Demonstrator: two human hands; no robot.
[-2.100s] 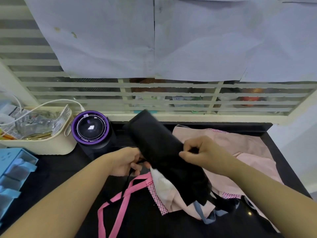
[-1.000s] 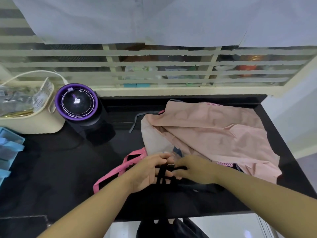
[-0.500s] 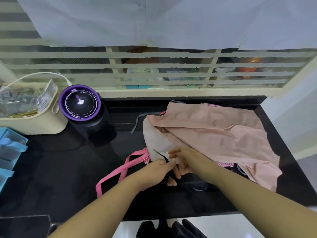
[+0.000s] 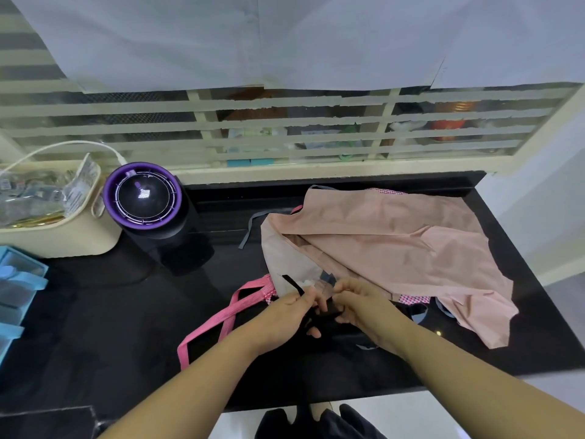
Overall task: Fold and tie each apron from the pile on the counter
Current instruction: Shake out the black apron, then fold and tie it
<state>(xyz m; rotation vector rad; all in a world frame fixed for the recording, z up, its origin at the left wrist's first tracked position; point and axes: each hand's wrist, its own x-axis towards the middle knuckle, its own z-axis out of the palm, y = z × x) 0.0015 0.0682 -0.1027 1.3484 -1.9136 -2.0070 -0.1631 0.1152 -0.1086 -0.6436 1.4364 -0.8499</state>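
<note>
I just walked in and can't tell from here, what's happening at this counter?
A person is tying up a black apron at the near edge of the black counter. The left hand pinches its black strap, whose free end sticks up, and the right hand grips the strap beside it. The bundle is hard to make out against the dark top. Behind the hands, a pale pink apron lies spread out, not yet folded, with a pink strap trailing left.

Your left hand [image 4: 285, 318] and right hand [image 4: 364, 308] meet at lower centre, on a tie [image 4: 292, 283] at the apron pile's [image 4: 395, 248] left edge. The pile spreads right across the counter [image 4: 95, 327]. At left, the cylinder [image 4: 142, 194] stands just right of the tub [image 4: 63, 236].
</note>
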